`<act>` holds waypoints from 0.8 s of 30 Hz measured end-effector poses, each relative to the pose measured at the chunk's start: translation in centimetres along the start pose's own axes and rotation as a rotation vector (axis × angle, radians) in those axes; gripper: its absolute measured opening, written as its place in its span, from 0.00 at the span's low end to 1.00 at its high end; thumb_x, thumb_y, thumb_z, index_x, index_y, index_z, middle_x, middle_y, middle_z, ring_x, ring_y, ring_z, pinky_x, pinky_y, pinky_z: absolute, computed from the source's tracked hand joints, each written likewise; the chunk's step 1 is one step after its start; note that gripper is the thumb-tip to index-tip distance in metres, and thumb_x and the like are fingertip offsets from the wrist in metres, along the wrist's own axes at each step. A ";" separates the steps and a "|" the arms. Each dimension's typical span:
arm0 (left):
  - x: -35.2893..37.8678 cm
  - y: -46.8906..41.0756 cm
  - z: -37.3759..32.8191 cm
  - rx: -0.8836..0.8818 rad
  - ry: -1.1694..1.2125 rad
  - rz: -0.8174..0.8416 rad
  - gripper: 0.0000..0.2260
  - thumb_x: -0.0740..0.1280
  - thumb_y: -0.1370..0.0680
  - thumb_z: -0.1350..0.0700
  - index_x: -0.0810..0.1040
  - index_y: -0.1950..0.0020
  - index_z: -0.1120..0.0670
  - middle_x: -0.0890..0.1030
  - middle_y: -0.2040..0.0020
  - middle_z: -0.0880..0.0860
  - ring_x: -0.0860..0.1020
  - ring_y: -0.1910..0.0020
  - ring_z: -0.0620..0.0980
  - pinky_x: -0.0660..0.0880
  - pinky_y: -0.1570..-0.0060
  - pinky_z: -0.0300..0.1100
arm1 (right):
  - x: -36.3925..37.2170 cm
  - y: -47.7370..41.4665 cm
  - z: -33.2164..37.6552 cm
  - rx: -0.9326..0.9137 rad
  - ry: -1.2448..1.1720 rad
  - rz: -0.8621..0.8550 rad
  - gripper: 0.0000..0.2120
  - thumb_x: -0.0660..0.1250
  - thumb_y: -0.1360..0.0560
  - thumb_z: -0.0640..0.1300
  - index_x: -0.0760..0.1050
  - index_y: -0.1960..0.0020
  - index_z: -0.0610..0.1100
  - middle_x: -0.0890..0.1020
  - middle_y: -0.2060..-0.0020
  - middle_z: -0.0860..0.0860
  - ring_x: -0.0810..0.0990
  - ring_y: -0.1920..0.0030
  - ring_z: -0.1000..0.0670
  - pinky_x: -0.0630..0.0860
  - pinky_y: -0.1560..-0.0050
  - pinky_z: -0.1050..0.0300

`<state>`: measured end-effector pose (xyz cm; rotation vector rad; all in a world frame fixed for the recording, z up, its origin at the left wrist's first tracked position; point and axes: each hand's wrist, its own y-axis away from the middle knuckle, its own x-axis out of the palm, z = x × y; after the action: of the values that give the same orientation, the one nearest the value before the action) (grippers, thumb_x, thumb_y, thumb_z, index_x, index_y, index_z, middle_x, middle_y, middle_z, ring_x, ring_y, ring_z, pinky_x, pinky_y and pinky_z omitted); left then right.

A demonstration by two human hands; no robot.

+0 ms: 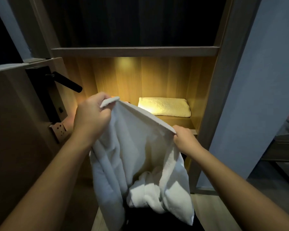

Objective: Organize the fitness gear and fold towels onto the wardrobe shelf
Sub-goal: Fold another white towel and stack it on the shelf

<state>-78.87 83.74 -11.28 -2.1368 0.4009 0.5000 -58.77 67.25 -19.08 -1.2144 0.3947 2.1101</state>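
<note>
White terry cloth: an unfolded towel (137,155) held up in front of the wardrobe shelf (178,120), from the level of its front edge downward. Hangs in loose folds from the top hem, bunched at the bottom, touching no part of the shelf. Gripped at both upper corners.

Left hand (92,117), in front of the shelf's left end: fingers curled together over the hem, corner of the towel sticking out above the knuckles, thumb hidden behind the cloth. Right hand (184,138), just in front of the shelf's right front edge and lower than the left: fingers curled tight, pinching the other corner; cannot tell where the thumb lies. Hem stretched taut between the two, slanting down toward the right.

On the shelf itself, toward its right and back: a second towel (164,106), folded into a flat rectangle, glowing yellow under warm light. Lies flat on the shelf board, close to the right side wall.

Above the shelf: a wooden board (135,51) with a dark compartment over it. Left of the shelf: a wooden door (15,114) with a black lever handle (67,83) and, lower down, a socket plate (60,130). Right of the shelf: a blue-grey wall (257,97).
</note>
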 end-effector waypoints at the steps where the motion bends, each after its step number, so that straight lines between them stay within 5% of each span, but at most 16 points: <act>1: 0.1 0.1 0.2 0.000 -0.032 0.020 0.05 0.66 0.22 0.60 0.81 0.54 0.52 0.80 0.60 0.51 0.76 0.59 0.52 0.72 0.62 0.47 | -0.2 0.0 0.1 -0.002 -0.013 -0.017 0.12 0.52 0.21 0.34 0.74 0.49 0.39 0.78 0.56 0.44 0.77 0.55 0.43 0.75 0.56 0.48; 5: 2.0 1.1 -0.4 -0.008 -0.088 0.246 0.15 0.71 0.24 0.53 0.80 0.38 0.47 0.81 0.41 0.46 0.77 0.43 0.48 0.76 0.47 0.45 | -1.8 0.5 2.6 -0.096 -0.045 -0.066 0.11 0.52 0.23 0.33 0.73 0.56 0.39 0.76 0.60 0.46 0.73 0.57 0.44 0.65 0.67 0.56; 8: 4.2 2.3 -1.9 0.039 -0.106 0.474 0.23 0.72 0.26 0.46 0.75 0.32 0.44 0.77 0.35 0.43 0.74 0.37 0.45 0.72 0.41 0.44 | -2.6 0.9 4.4 -0.215 -0.070 -0.054 0.11 0.54 0.24 0.34 0.74 0.58 0.40 0.77 0.60 0.45 0.74 0.56 0.43 0.68 0.60 0.51; 10: 5.5 2.8 -2.6 0.060 -0.111 0.521 0.19 0.71 0.24 0.48 0.76 0.34 0.45 0.79 0.38 0.45 0.76 0.40 0.48 0.74 0.43 0.46 | -2.8 1.1 5.0 -0.262 -0.067 -0.038 0.11 0.55 0.24 0.36 0.76 0.57 0.41 0.79 0.59 0.45 0.75 0.57 0.44 0.71 0.57 0.48; 13: 6.0 2.7 -2.4 0.060 -0.070 0.407 0.08 0.65 0.21 0.54 0.83 0.47 0.50 0.83 0.54 0.50 0.78 0.55 0.51 0.76 0.55 0.51 | -3.1 1.1 4.8 -0.237 -0.041 -0.031 0.11 0.55 0.23 0.37 0.76 0.56 0.39 0.79 0.59 0.43 0.76 0.57 0.43 0.73 0.58 0.47; 15: 5.8 2.5 -1.8 0.082 -0.010 0.315 0.09 0.62 0.23 0.55 0.82 0.52 0.52 0.81 0.60 0.50 0.76 0.60 0.50 0.75 0.61 0.53 | -3.1 1.0 4.2 -0.179 -0.002 -0.018 0.10 0.55 0.24 0.35 0.72 0.60 0.42 0.77 0.61 0.45 0.75 0.59 0.44 0.70 0.62 0.51; 24: 3.5 2.4 2.0 -0.066 -0.105 -0.023 0.06 0.64 0.22 0.57 0.80 0.53 0.54 0.79 0.61 0.50 0.75 0.62 0.50 0.76 0.63 0.53 | -1.9 1.1 0.8 0.022 0.081 0.066 0.11 0.52 0.23 0.34 0.73 0.54 0.41 0.75 0.62 0.47 0.74 0.61 0.46 0.67 0.68 0.56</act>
<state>-77.32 83.74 -15.71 -2.1650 0.3041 0.6165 -59.40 66.12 -17.09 -1.2931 0.4984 2.1113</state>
